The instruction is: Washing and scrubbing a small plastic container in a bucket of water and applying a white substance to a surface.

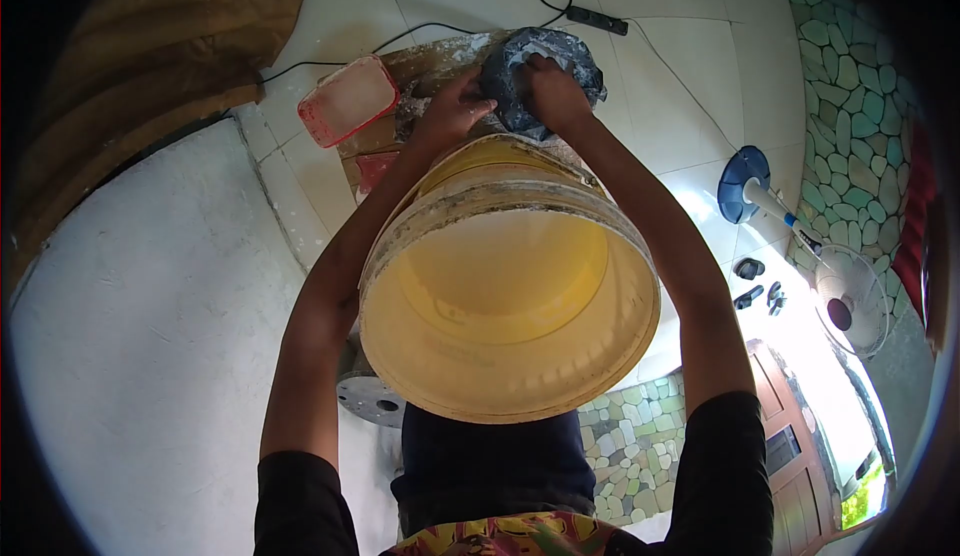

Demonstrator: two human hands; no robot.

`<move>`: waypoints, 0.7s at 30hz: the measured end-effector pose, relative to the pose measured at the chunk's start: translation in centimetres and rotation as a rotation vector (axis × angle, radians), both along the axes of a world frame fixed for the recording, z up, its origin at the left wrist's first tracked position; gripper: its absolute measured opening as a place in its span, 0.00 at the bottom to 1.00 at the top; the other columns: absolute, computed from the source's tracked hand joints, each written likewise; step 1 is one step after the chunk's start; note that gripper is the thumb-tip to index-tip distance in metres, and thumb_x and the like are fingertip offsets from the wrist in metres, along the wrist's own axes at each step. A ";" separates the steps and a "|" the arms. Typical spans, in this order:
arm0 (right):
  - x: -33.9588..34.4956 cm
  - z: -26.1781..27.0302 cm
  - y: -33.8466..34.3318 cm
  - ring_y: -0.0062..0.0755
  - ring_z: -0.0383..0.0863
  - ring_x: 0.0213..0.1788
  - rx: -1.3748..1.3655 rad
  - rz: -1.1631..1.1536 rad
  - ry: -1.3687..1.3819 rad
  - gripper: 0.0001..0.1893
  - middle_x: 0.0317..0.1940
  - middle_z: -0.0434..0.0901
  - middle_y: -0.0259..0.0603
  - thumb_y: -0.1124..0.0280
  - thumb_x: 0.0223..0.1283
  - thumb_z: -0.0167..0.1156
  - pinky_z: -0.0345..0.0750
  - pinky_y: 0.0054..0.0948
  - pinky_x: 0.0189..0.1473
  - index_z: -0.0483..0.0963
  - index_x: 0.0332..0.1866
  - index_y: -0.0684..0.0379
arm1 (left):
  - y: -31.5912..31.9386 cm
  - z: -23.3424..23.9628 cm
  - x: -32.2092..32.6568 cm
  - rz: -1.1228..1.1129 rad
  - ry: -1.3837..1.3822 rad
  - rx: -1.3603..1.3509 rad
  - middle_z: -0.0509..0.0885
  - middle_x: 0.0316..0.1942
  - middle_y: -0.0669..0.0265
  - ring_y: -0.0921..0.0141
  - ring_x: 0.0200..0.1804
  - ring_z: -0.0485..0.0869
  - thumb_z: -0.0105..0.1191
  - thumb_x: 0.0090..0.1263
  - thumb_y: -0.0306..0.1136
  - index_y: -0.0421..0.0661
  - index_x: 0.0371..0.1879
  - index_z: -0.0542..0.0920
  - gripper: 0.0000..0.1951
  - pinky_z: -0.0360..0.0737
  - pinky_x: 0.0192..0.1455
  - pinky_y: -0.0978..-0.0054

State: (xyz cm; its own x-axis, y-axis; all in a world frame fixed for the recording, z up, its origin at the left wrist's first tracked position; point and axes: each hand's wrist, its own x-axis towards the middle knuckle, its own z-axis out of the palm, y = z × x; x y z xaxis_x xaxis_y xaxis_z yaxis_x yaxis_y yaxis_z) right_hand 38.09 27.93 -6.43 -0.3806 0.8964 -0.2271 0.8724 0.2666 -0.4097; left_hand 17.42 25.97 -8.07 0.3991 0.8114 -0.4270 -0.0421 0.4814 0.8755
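Observation:
A dark plastic bag (pixel 581 57) dusted with whitish powder lies on a stained board (pixel 420 68) beyond a large bucket. My right hand (pixel 555 95) reaches into the bag's mouth with its fingers bent; whether they grip anything is hidden. At the bag's left edge rests my left hand (pixel 457 106), and its hold on the plastic is unclear. Between my forearms stands the yellowed plastic bucket (pixel 502 376), its wide mouth towards me and pale, cloudy contents or a pale bottom inside. Left of the bag sits a red-rimmed rectangular plastic container (pixel 349 102) with a whitish coating.
Behind the bag, a black power strip (pixel 596 20) and its cable lie on the tiled floor. A blue-based standing fan (pixel 744 185) is on the right, near footwear (pixel 748 268). Brown sheeting (pixel 187 23) and a pale wall surface (pixel 157 316) are at left. A red item (pixel 375 170) lies beside the bucket.

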 end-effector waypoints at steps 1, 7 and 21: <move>-0.3 0.0 0.0 0.48 0.77 0.55 -0.002 -0.001 0.002 0.19 0.55 0.74 0.47 0.74 0.48 0.61 0.78 0.41 0.55 0.76 0.49 0.60 | -0.1 0.1 -0.1 0.026 -0.010 -0.009 0.80 0.47 0.57 0.69 0.50 0.79 0.62 0.64 0.26 0.37 0.67 0.63 0.33 0.75 0.53 0.72; -0.6 -0.7 0.2 0.47 0.82 0.49 -0.063 0.006 -0.053 0.11 0.49 0.79 0.50 0.76 0.53 0.55 0.79 0.40 0.52 0.80 0.40 0.65 | -0.3 0.8 -0.2 -0.026 0.102 -0.017 0.78 0.53 0.58 0.69 0.55 0.77 0.58 0.67 0.23 0.42 0.69 0.62 0.31 0.74 0.58 0.71; 3.3 -1.6 3.6 0.22 0.76 0.31 -0.732 -0.495 0.583 0.22 0.31 0.82 0.32 0.61 0.47 0.72 0.74 0.25 0.36 0.81 0.46 0.62 | -0.8 -0.3 -1.4 -0.026 -0.010 -0.055 0.76 0.57 0.56 0.67 0.56 0.77 0.57 0.68 0.27 0.44 0.69 0.64 0.30 0.73 0.59 0.69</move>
State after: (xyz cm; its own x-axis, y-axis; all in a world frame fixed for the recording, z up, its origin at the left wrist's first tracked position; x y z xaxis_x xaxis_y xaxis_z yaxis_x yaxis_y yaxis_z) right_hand 41.42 31.51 -8.06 -0.2342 0.7001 -0.6746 0.4329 -0.5461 -0.7171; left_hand 16.07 25.15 -8.34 0.4236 0.7763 -0.4668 -0.0374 0.5298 0.8473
